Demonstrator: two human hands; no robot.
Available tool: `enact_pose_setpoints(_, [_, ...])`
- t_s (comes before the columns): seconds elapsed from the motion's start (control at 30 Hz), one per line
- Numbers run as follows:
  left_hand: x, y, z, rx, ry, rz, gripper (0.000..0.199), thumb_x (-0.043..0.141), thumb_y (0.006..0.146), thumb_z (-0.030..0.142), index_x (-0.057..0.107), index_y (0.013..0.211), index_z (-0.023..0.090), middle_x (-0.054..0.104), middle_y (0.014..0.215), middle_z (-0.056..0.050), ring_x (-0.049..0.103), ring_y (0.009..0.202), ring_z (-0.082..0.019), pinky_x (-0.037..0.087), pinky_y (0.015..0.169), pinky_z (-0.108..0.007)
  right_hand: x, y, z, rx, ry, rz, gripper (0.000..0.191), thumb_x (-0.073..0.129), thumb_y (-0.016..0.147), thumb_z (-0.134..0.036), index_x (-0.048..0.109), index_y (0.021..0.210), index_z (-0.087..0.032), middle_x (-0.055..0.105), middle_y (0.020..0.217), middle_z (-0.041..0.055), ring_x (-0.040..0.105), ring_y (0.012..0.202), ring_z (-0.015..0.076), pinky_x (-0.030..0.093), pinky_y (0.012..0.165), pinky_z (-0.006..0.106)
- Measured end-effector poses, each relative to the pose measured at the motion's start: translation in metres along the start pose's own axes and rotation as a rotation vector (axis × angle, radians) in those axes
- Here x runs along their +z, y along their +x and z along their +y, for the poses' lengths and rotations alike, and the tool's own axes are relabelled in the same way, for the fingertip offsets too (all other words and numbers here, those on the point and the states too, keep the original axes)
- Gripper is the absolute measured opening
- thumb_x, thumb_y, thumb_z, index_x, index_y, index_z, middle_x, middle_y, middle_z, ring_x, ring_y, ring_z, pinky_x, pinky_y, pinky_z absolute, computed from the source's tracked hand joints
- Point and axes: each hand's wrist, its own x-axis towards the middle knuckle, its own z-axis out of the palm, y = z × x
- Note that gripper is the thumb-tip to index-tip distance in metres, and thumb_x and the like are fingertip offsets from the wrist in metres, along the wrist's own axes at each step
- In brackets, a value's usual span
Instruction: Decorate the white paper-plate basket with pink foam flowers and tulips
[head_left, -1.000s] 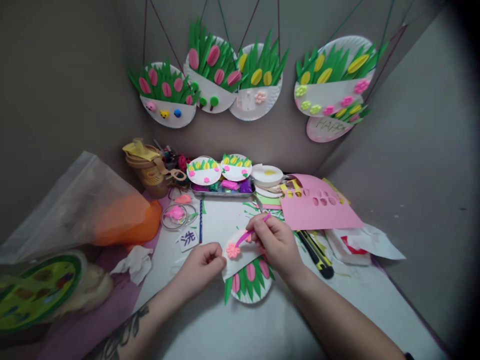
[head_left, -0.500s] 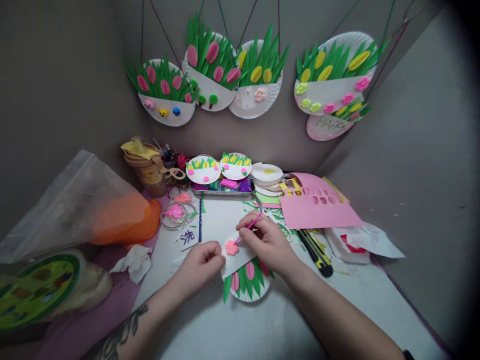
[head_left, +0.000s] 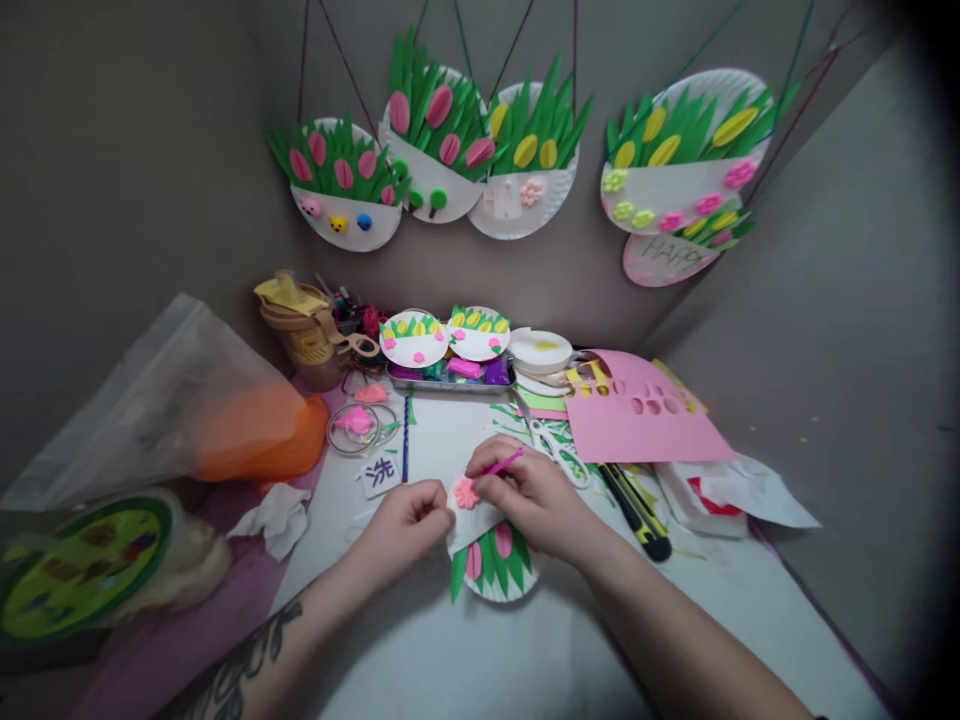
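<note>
Midway between the side edges of the table (head_left: 585,640), the left hand (head_left: 417,516) is curled closed on a paper plate (head_left: 471,524); the right hand (head_left: 536,500) pinches a purple stick (head_left: 510,460) at the plate's pink flower (head_left: 464,491), seemingly shaping it. The next touch calls for light pressure. A tray (head_left: 450,386) sits near the far edge.

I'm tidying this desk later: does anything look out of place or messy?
Yes: loose green paper scraps lie scattered around the white-handled scissors, and a crumpled white wad sits at the left; both look like leftover litter.
</note>
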Motion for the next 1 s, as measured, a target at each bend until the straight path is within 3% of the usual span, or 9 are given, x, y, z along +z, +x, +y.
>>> enact_pose_setpoints(0.5, [-0.0003,0.0007,-0.0008,0.009,-0.021,0.01,0.017,0.049,0.067,0.027,0.038,0.055,0.019,0.033,0.053,0.006,0.031,0.053,-0.01,0.025,0.051,-0.022,0.0012,-0.0028,-0.0014,0.055,-0.089,0.025,0.011,0.051,0.085,-0.016,0.061,0.086,-0.02,0.066,0.086,0.0031,0.061,0.082,0.0161,0.046,0.075,0.029])
enact_pose_setpoints(0.8, [-0.0005,0.0011,0.0001,0.003,-0.034,0.017,0.019,0.049,0.067,0.026,0.037,0.054,0.02,0.032,0.052,0.006,0.03,0.053,-0.009,0.024,0.05,-0.023,-0.0052,-0.0055,-0.0054,-0.027,-0.06,0.123,0.018,0.04,0.094,-0.024,0.056,0.086,-0.019,0.061,0.085,0.0053,0.058,0.082,0.017,0.045,0.074,0.029])
enact_pose_setpoints(0.9, [-0.0014,0.0011,0.0006,0.012,-0.042,0.049,0.02,0.049,0.067,0.027,0.037,0.054,0.02,0.032,0.052,0.006,0.03,0.053,-0.009,0.024,0.05,-0.022,-0.0064,-0.0056,-0.0071,-0.112,-0.15,0.079,0.021,0.036,0.092,-0.018,0.054,0.082,-0.02,0.058,0.082,0.0052,0.055,0.08,0.0172,0.044,0.071,0.029])
enact_pose_setpoints(1.0, [-0.0027,0.0014,0.0,0.021,-0.057,0.13,0.02,0.05,0.068,0.029,0.037,0.054,0.02,0.033,0.052,0.006,0.031,0.052,-0.01,0.024,0.05,-0.022,-0.0035,-0.0067,-0.003,-0.226,-0.364,0.013,0.024,0.04,0.083,-0.01,0.06,0.094,-0.018,0.056,0.082,0.0063,0.054,0.075,0.0175,0.044,0.066,0.027])
